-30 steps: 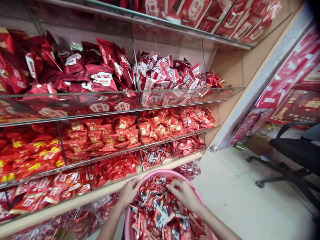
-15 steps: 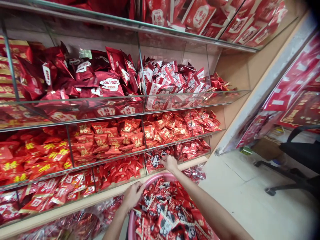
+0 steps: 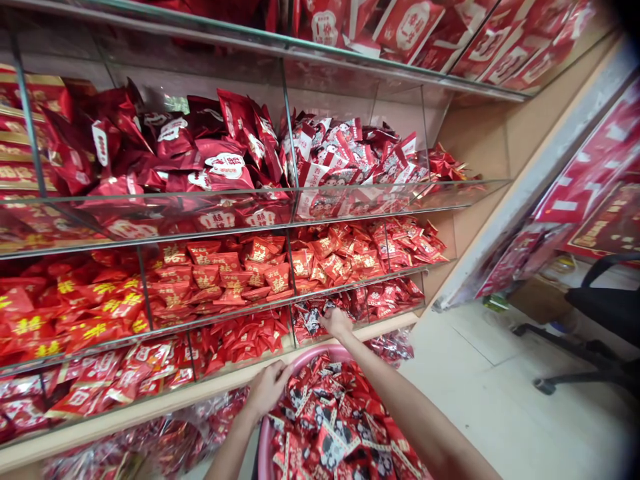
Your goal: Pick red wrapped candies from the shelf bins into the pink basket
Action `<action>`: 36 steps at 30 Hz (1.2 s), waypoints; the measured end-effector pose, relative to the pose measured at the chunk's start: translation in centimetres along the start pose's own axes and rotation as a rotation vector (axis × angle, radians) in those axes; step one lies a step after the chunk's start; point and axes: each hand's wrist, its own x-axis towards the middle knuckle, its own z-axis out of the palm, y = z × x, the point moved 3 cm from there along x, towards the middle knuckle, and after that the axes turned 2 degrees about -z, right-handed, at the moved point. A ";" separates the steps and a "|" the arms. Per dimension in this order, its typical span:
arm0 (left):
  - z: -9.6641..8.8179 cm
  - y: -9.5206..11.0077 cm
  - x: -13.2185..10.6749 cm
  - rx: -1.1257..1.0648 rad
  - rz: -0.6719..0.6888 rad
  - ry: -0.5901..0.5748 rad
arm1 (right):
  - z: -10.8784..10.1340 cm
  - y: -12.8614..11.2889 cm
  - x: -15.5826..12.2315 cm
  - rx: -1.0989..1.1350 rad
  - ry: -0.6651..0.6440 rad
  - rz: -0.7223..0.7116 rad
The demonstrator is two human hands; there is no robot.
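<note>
My left hand (image 3: 269, 389) is closed on the upper left rim of a pink basin (image 3: 265, 445). Inside the basin lies a heap of small red packets (image 3: 333, 420) with black-and-white cartoon figures. Beyond the basin, my right hand (image 3: 337, 323) reaches into a glass-divided compartment on the lowest shelf. Its fingers are curled in against similar red-and-black packets (image 3: 309, 321) there. What sits between those fingertips is too small to make out. My right forearm passes over the basin's right side and hides part of its rim.
Glass shelves (image 3: 200, 235) with upright dividers hold red and gold packets (image 3: 230, 270), larger dark red bags (image 3: 225, 163) and white-and-red bags (image 3: 333, 160). A wooden ledge (image 3: 215, 383) runs below. To the right are tiled floor (image 3: 480, 393) and a black wheeled chair (image 3: 605, 303).
The view has shifted slightly, so the shelves sit a little farther right. Both hands stay almost in place, the left at the basin rim and the right in the same compartment.
</note>
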 end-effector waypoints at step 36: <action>-0.1 0.1 -0.1 -0.024 0.017 -0.016 | -2.0 1.4 -18.4 0.640 -0.801 -0.373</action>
